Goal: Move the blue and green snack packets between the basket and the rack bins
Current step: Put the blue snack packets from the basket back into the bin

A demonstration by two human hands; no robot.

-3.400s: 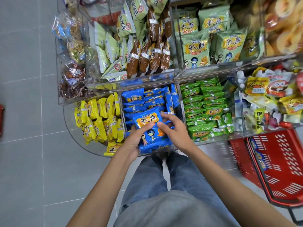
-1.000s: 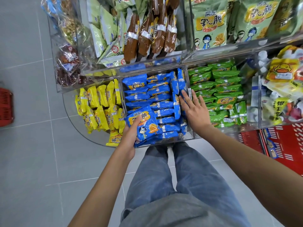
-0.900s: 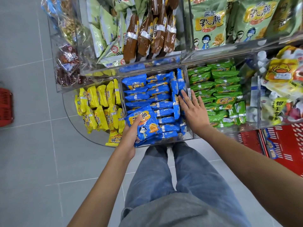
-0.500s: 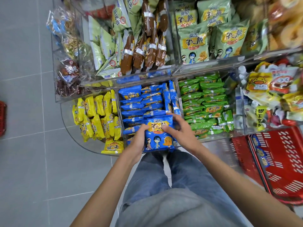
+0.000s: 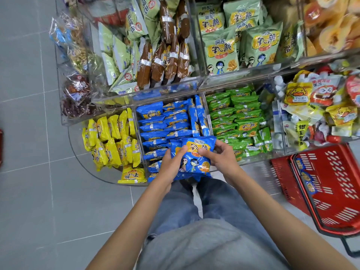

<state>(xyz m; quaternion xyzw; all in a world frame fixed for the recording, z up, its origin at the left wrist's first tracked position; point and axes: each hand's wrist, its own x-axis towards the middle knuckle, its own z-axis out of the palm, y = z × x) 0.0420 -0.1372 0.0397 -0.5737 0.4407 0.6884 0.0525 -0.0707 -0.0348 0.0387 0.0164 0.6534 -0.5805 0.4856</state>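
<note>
A blue snack packet (image 5: 195,158) with yellow lettering is held flat over the front of the blue bin (image 5: 167,125), which is packed with several blue packets. My left hand (image 5: 171,166) grips its left side and my right hand (image 5: 222,156) grips its right edge. To the right lies the green bin (image 5: 237,117), full of green packets. A red basket (image 5: 335,190) stands on the floor at the lower right with a few blue packets along its left wall.
A bin of yellow packets (image 5: 113,141) sits left of the blue bin. Above are clear bins with brown sticks (image 5: 165,61) and large pale green bags (image 5: 233,41). Mixed pouches (image 5: 315,106) fill the right bin. Grey tiled floor (image 5: 35,172) lies to the left.
My right hand came back from the divider between the blue and green bins and took hold of the blue packet's right side. Both hands now hold it at the bin's front.
</note>
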